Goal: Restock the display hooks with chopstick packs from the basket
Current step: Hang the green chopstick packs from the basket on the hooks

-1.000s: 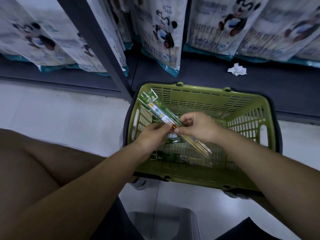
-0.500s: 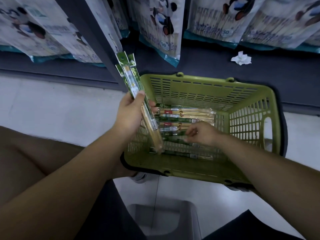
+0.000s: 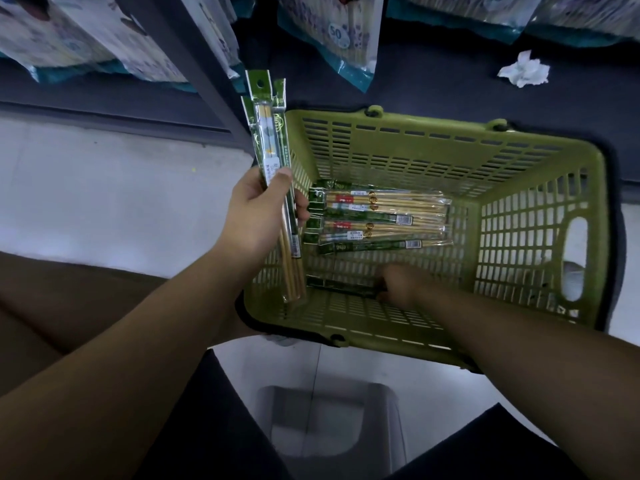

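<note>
A green plastic basket (image 3: 540, 216) sits on the floor in front of me. Several chopstick packs (image 3: 384, 216) with green headers lie flat on its bottom. My left hand (image 3: 256, 220) holds a few chopstick packs (image 3: 272, 140) upright over the basket's left rim, headers pointing up. My right hand (image 3: 401, 284) is down inside the basket near its front wall, fingers closed on a dark green pack (image 3: 339, 285) lying on the bottom. No display hooks are in view.
White and teal bags (image 3: 332, 32) hang along the top over a dark shelf base (image 3: 433, 88). A crumpled white tissue (image 3: 524, 72) lies on that base. A dark upright post (image 3: 194, 74) stands left of the basket. A grey stool (image 3: 332, 434) is beneath me.
My left hand has lifted the packs up and out to the basket's left edge. My right hand has let go of them and dropped to a pack at the basket's front.
</note>
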{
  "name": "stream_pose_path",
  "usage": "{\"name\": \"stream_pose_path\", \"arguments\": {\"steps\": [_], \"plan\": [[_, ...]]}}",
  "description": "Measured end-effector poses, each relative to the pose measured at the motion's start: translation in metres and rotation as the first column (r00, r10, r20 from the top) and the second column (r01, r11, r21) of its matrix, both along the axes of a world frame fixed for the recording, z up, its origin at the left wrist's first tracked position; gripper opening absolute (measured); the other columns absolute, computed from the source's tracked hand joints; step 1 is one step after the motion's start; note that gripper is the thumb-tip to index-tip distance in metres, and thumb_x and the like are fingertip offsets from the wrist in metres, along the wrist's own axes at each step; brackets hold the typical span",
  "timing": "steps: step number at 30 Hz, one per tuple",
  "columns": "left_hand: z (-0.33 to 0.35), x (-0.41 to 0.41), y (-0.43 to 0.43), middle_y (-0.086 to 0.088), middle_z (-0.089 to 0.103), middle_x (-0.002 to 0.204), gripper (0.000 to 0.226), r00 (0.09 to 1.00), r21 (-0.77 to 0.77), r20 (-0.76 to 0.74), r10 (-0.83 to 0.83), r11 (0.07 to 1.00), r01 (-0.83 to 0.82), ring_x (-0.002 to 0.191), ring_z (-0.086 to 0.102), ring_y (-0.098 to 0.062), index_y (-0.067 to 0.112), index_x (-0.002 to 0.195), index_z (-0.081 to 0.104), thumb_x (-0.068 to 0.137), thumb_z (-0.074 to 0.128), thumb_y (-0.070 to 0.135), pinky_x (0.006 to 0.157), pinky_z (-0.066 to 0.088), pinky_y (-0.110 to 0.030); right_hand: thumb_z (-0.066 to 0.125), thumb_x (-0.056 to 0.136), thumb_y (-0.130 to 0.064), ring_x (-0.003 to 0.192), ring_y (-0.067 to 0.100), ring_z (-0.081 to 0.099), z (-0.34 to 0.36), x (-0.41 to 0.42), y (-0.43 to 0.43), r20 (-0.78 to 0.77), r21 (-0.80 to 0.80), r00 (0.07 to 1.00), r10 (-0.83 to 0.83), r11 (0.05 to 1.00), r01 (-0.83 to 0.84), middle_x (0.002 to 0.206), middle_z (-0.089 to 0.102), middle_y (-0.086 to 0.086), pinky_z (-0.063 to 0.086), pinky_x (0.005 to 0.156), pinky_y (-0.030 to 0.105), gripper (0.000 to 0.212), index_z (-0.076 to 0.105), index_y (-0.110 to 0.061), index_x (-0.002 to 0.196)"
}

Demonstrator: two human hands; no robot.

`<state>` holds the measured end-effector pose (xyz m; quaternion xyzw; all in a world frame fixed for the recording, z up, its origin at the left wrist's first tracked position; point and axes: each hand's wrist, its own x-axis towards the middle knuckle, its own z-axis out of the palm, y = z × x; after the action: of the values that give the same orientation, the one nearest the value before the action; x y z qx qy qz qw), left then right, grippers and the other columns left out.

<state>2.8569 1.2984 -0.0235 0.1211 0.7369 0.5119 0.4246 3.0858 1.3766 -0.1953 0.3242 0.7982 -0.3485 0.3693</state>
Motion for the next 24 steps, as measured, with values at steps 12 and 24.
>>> {"name": "stream_pose_path", "arguments": {"steps": [12,24], "plan": [[-0.006,-0.003,0.0,-0.001,0.069,0.068,0.019,1.0,0.002,0.015,0.015,1.0,-0.015,0.061,0.069,-0.02,0.008,0.106,0.057,0.107,0.051,0.026,0.058,0.056,-0.029,0.069,0.093,-0.037,0.106,0.024,0.062,-0.003,-0.007,0.003,0.058,-0.083,0.998,0.014,0.997,-0.01,0.116,0.066,0.007,0.049,0.087,0.033,0.03,0.066,-0.018,0.117],[-0.007,-0.002,0.0,-0.002,0.069,0.068,0.02,1.0,0.009,0.017,0.014,1.0,-0.014,0.062,0.069,-0.02,0.005,0.108,0.057,0.108,0.05,0.024,0.058,0.056,-0.027,0.077,0.088,-0.036,0.103,0.02,0.062,-0.009,-0.003,0.008,0.076,-0.19,0.99,-0.121,0.973,0.134,0.113,0.067,0.001,0.052,0.095,0.037,0.032,0.07,-0.02,0.116]]}}
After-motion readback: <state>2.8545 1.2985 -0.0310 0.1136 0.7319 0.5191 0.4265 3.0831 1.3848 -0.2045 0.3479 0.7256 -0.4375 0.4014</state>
